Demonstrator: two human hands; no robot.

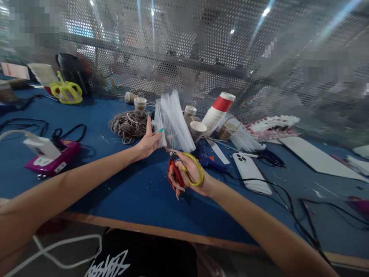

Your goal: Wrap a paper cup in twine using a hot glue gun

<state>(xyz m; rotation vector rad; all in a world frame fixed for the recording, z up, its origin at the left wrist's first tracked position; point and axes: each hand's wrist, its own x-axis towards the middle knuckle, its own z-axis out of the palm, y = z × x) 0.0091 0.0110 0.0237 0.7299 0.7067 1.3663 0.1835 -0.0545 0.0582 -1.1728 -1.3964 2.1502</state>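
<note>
My right hand (188, 175) is closed round a pair of scissors (196, 169) with one yellow and one red handle. The blades point up and left toward my left hand (150, 140), which holds a translucent white strip (159, 132) between its fingers. Just behind lies a bundle of clear plastic sticks (175, 121). A tangle of grey cord (129, 125) sits to the left, behind my left hand. Whether the blades touch the strip is too small to tell.
Stacked paper cups (217, 115) lean at the back beside small brown cups. A blue glue gun (215, 161) and a white phone (250, 173) lie to the right. On the left are a purple power strip (52, 157) and a yellow object (66, 92).
</note>
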